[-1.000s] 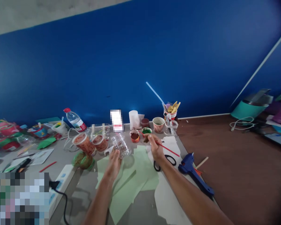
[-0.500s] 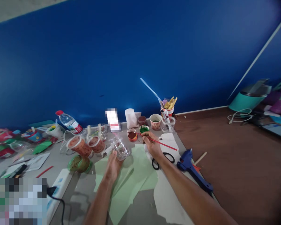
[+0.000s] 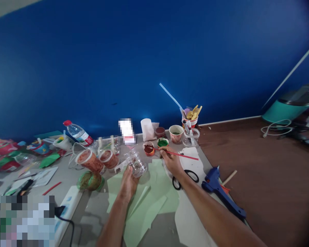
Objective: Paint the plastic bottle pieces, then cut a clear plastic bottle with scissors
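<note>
My left hand [image 3: 128, 181] is closed round the base of a clear plastic bottle [image 3: 137, 163], held tilted above light green paper sheets [image 3: 146, 199]. My right hand [image 3: 171, 161] pinches a thin red paintbrush [image 3: 181, 155]; the brush tip reaches into a small orange-rimmed pot of dark red-brown paint [image 3: 148, 149]. A pot of green paint [image 3: 162, 142] stands just behind my right fingers. Black-handled scissors [image 3: 186, 177] lie under my right wrist.
A blue glue gun [image 3: 221, 192] lies at the table's right edge. Paper cups [image 3: 175, 133] and a cup of tools [image 3: 191, 121] stand at the back. Two painted jars [image 3: 98, 160], a green jar [image 3: 90, 180], a water bottle [image 3: 78, 133] and craft clutter fill the left.
The brush tip moved left from beside the green pot into the red-brown paint pot. My left hand kept hold of the clear bottle. The view shifted slightly.
</note>
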A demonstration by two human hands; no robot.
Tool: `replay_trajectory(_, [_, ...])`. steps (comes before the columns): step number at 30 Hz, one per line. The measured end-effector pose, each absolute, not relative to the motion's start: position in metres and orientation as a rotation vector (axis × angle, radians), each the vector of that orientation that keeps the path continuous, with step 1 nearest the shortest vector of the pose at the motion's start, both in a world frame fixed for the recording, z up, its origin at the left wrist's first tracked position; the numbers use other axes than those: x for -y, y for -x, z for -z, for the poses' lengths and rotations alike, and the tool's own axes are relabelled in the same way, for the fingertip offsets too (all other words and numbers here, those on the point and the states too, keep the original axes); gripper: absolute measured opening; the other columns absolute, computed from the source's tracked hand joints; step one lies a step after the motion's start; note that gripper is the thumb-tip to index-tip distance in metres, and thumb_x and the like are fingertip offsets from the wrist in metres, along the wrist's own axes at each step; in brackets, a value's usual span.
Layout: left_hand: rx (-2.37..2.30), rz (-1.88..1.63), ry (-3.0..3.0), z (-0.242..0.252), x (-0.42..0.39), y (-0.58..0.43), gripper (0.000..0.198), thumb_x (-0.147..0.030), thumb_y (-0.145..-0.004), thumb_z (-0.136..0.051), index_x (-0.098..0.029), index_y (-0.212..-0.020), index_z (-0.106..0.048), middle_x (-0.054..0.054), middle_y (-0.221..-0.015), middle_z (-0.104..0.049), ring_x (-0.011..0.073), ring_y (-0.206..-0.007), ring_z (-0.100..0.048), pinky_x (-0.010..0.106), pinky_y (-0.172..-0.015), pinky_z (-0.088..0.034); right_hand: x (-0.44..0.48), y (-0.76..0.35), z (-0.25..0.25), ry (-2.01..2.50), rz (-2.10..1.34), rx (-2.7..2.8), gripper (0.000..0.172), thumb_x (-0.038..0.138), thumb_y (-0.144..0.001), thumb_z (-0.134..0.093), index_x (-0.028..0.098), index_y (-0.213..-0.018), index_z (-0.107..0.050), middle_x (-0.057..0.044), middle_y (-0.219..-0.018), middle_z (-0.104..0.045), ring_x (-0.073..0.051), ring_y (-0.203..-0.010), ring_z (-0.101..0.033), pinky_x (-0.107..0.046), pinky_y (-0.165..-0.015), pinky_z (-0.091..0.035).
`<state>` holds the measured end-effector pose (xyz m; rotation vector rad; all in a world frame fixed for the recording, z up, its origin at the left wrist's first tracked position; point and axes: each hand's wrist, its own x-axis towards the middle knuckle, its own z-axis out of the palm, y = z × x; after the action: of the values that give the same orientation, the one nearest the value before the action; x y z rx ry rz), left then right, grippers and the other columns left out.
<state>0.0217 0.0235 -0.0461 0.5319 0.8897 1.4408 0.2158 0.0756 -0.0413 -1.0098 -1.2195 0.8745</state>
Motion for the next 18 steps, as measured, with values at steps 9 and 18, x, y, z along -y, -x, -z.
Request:
replay_trajectory(9, [-0.881, -1.416, -0.574, 0.0456, -0.0247, -0.0237, 0.045, -0.041, -0.068, -0.078, -0.017, -0.104, -0.066, 0.006, -0.101, -0.073, 0.0213, -0.092, -0.070, 0.039, -0.093, -0.053, -0.0747, -0.2154, 0.0450, 1.070, -0.820, 1.269, 0.017, 0.031, -0.082, -0.051, 0.019, -0.085, -0.062, -0.001, -0.065, -0.060, -0.016, -0.059, -0.056, -0.027, -0.057, -0.045])
replay_trajectory(18, [-0.808, -1.444, -0.541, 0.0423, -0.0221, -0.0237, 0.038, -0.036, -0.072, -0.075, -0.015, -0.103, -0.066, 0.006, -0.096, -0.073, 0.0202, -0.089, -0.070, 0.040, -0.093, -0.053, -0.0765, -0.2163, 0.0424, 1.041, -0.785, 1.241, 0.021, 0.036, -0.080, -0.053, 0.017, -0.081, -0.063, -0.001, -0.062, -0.060, -0.016, -0.055, -0.056, -0.027, -0.054, -0.045])
